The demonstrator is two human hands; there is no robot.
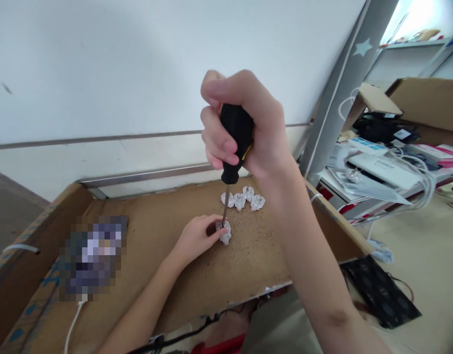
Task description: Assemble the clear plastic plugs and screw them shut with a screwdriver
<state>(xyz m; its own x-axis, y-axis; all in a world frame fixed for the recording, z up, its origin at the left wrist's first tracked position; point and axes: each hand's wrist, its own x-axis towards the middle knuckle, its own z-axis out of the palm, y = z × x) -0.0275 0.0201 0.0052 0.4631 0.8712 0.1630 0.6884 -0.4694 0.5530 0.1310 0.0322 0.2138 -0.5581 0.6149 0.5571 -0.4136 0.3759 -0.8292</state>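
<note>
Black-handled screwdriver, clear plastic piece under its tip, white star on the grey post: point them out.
Black-handled screwdriver (238, 129), head view, on its handle.
Clear plastic piece (225, 238), head view, on its lower body.
White star (362, 47), head view, on its middle.

White cable (73, 322) on cardboard (145, 255); gray post (339, 93) beyond.

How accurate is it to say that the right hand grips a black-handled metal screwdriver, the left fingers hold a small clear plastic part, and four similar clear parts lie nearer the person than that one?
Not quite: the head view shows the four similar clear parts lying farther from the person than the small clear plastic part in the left fingers; the rest is right.
</note>
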